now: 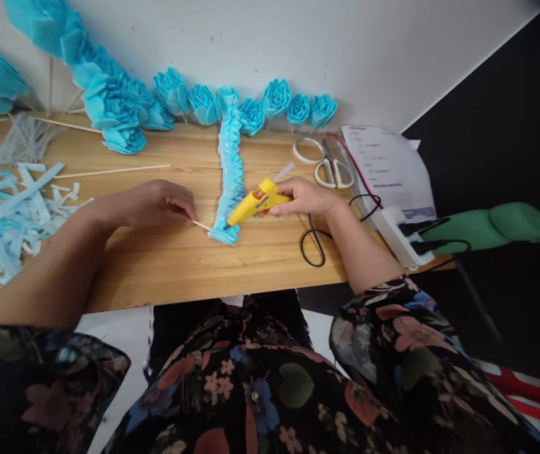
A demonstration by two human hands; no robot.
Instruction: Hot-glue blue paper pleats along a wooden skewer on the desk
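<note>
My right hand [305,197] is closed round a yellow glue gun [253,203], whose nozzle points down-left at the near end of a long pleated blue paper strip [230,170] lying on the wooden table [166,265]. My left hand [156,202] pinches a thin wooden stick [202,225], and the stick's tip meets the strip's near end right by the nozzle. The gun's black cord [312,243] loops to the right of the strip.
Blue paper roses [277,98] line the wall at the back, with a larger cluster [113,110] to the left. Paper scraps [0,214] cover the left side. Scissors [332,170], a tape roll [308,149], printed sheets [388,164] and a power strip [400,236] sit right.
</note>
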